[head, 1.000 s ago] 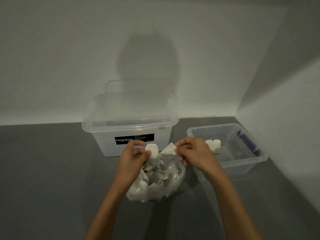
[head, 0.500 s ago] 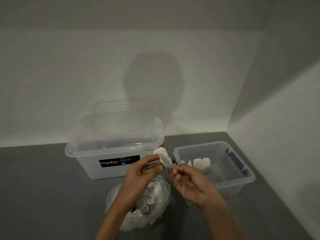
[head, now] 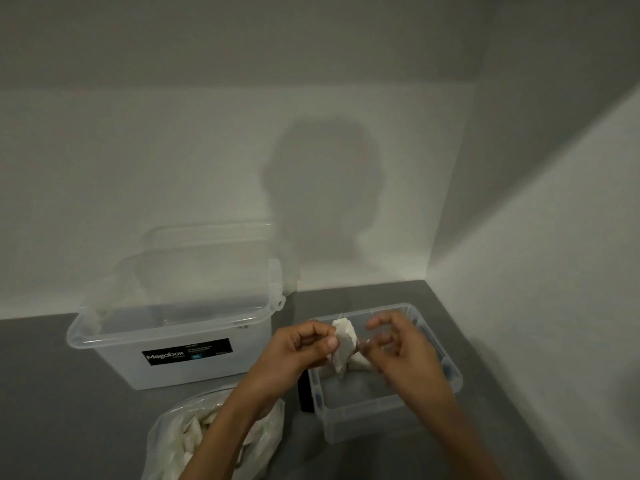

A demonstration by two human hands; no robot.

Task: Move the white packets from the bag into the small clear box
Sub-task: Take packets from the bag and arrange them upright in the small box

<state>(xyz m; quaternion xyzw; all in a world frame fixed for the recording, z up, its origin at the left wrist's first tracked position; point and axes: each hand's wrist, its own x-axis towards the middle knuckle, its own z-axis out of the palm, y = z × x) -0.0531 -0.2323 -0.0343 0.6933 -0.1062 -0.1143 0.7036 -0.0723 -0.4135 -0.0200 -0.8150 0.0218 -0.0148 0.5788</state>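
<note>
Left fingers (head: 313,336) pinch white packet (head: 344,337) over small clear box (head: 363,424) holding packets (head: 360,363).

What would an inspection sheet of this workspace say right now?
Surface: grey tabletop, in a wall corner.
Job's things: white packet held above the small clear box, which holds other packets; bag nearer the person, more packets inside.
Clutter: large clear Megabox bin, left of the small box.
Hands: left hand pinches the packet; right hand blurred beside it, grip unclear.
Cables: nothing seen.
Surroundings: white walls; person's shadow on the back wall.
</note>
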